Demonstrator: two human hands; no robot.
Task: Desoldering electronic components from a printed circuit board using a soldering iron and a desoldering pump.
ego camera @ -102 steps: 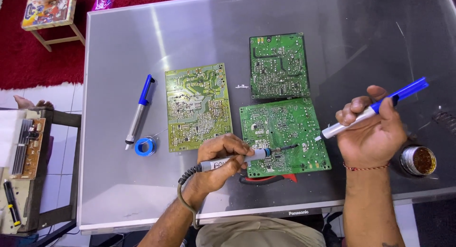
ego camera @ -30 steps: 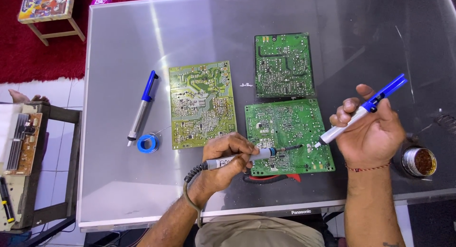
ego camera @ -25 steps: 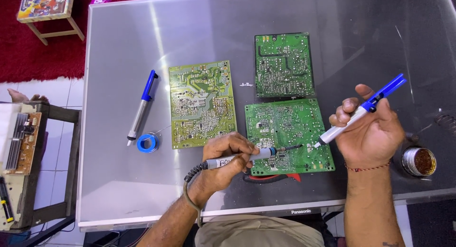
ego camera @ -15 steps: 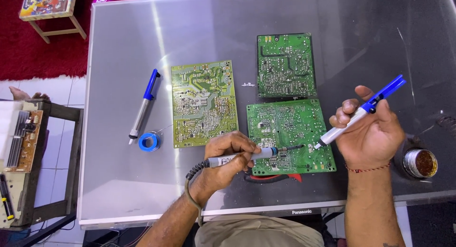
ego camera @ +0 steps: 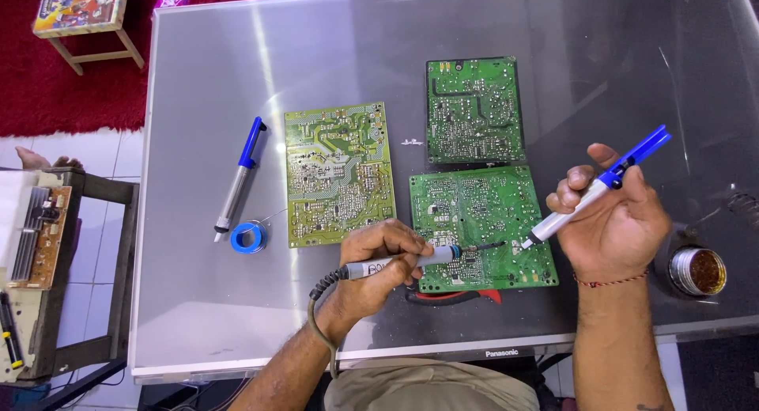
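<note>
My left hand point(ego camera: 378, 262) grips a soldering iron point(ego camera: 411, 261) like a pen; its tip rests on the near green circuit board point(ego camera: 474, 221), toward the board's right side. My right hand point(ego camera: 609, 217) holds a blue and white desoldering pump point(ego camera: 597, 188) tilted, its white nozzle just above the same board close to the iron's tip. The iron's cord runs back under my left wrist.
A yellow-green circuit board point(ego camera: 338, 172) and a second green board point(ego camera: 473, 110) lie on the grey glass table point(ego camera: 205, 102). A spare desoldering pump point(ego camera: 239, 178), a blue solder spool point(ego camera: 247, 237) and a flux tin point(ego camera: 696, 270) are there too. A side stand point(ego camera: 47, 245) holds another board.
Both hands and tools have stayed nearly still over the near board; the iron's tip and the pump's nozzle remain close together. Only the view has shifted slightly.
</note>
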